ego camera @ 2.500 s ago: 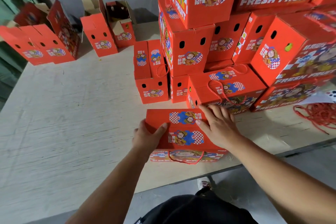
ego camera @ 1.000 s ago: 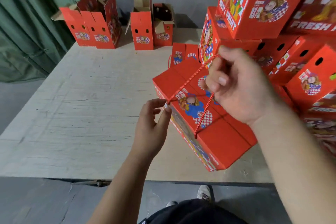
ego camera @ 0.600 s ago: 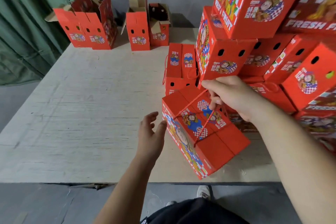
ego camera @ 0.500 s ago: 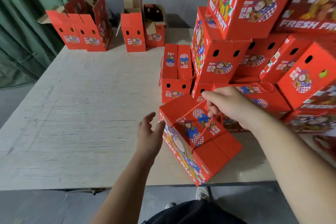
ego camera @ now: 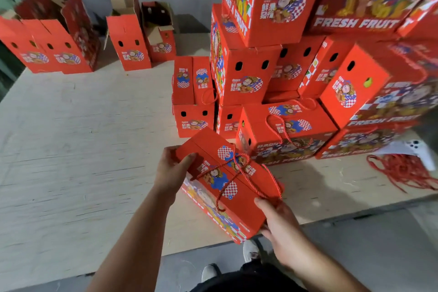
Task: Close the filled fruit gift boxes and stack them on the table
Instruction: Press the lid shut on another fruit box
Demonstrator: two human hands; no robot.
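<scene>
A closed red fruit gift box [ego camera: 251, 188] sits tilted at the near edge of the wooden table [ego camera: 71, 149], its red rope handle [ego camera: 246, 173] lying loose across the lid. My left hand [ego camera: 171, 170] grips the box's far left end, thumb on the lid. My right hand [ego camera: 278, 220] holds the near right corner, thumb on top and fingers under the end. Behind it stands a tall stack of closed red boxes [ego camera: 246, 73].
Several open red boxes [ego camera: 129, 38] with raised flaps stand at the far left of the table. A bundle of loose red rope [ego camera: 403, 170] and a white object [ego camera: 419, 149] lie at the right. The floor and my shoes show below the table's edge.
My right hand let go of the rope handle and moved to the box's near right corner. My left hand, open before, now grips the far end. The box came down onto the table.
</scene>
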